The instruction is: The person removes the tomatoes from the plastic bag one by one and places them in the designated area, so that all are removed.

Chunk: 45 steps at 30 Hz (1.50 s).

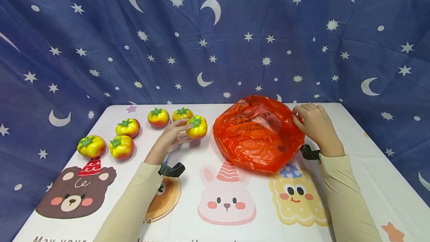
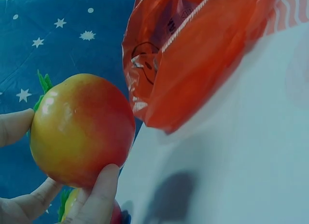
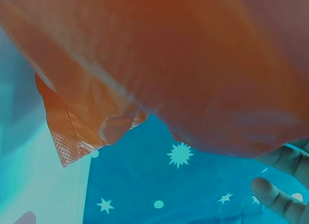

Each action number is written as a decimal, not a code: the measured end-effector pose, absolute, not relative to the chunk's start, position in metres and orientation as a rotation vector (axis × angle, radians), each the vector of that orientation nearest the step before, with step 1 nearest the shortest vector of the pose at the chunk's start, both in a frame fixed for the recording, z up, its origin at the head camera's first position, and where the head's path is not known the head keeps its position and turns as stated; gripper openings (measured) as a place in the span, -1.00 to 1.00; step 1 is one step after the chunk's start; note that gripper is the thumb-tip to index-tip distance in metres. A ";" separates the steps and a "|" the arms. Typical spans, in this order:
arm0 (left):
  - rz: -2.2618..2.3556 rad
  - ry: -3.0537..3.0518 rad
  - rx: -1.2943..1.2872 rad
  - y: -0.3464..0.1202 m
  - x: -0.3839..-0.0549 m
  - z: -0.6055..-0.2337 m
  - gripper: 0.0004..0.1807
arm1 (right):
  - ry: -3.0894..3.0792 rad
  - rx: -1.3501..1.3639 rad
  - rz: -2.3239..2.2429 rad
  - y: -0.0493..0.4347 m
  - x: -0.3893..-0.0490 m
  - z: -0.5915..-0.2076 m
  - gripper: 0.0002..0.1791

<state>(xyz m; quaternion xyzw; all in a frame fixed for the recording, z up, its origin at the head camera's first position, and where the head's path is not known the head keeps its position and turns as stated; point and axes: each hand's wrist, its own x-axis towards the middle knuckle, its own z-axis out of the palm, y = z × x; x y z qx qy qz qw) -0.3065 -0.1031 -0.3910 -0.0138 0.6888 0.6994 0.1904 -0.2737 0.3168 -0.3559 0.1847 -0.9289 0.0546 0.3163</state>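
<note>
My left hand [image 1: 172, 136] holds a yellow-and-red tomato [image 1: 197, 128] with a green leafy top, raised over the table just left of the bag. In the left wrist view, the thumb and fingertips pinch the glossy tomato [image 2: 82, 132] from opposite sides. A thin red plastic bag [image 1: 255, 137] with dark print stands with its mouth spread wide toward me. My right hand [image 1: 314, 122] grips the bag's right edge; its fingertips are partly hidden by the plastic. The right wrist view is mostly filled by the bag [image 3: 159, 74], with some fingers at the right edge.
Several similar tomatoes [image 1: 121, 147] lie at the left and back left of the table. The white tablecloth [image 1: 188, 204] carries printed cartoon animals. Behind the table hangs a blue curtain [image 1: 235, 66] with moons and stars. A black band [image 1: 172, 170] sits at each wrist.
</note>
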 end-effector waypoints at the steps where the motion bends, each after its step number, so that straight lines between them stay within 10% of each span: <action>1: 1.962 1.945 -0.038 -0.105 -0.306 -0.392 -0.37 | -2.444 0.489 0.146 0.317 -0.274 -0.356 -0.90; 45: 2.020 1.999 -0.312 -0.173 -0.283 -0.395 -0.27 | -2.452 0.479 0.142 0.316 -0.274 -0.356 -0.91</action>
